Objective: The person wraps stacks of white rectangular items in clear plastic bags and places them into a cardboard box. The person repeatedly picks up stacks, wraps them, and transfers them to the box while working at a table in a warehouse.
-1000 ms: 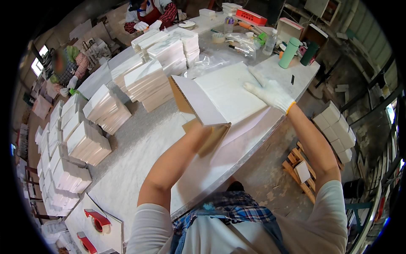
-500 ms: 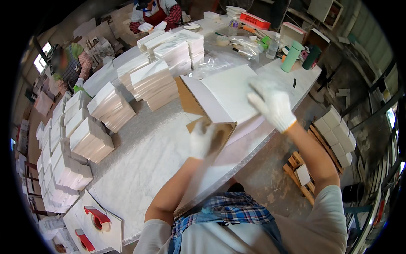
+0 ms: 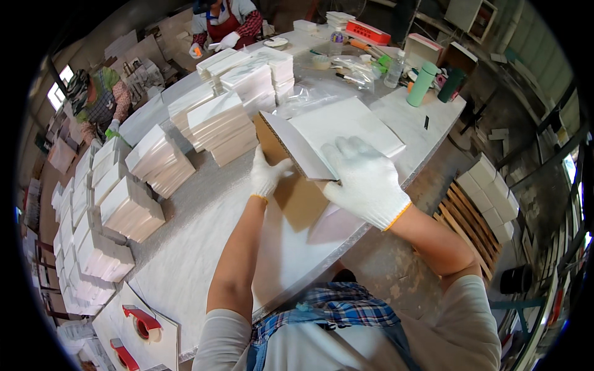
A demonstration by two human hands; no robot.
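A flat white cardboard box (image 3: 346, 127) with a brown inside lies partly folded on the white table (image 3: 204, 247). My left hand (image 3: 267, 173), in a white glove, presses against the raised brown flap (image 3: 275, 139) from the left. My right hand (image 3: 365, 179), also gloved, lies on the near corner of the white panel and grips its edge. A brown flap (image 3: 303, 201) hangs down toward me between both hands.
Stacks of white boxes (image 3: 223, 127) run along the left and far side of the table. Red tape dispensers (image 3: 139, 318) sit at the lower left. Green bottles (image 3: 422, 83) and clutter stand at the far right. Two other people work at the far end. White blocks on a pallet (image 3: 489, 198) rest on the floor.
My right hand slid from the box's far edge back to its near corner. My left hand came up against the raised flap, and the box sits closer to me.
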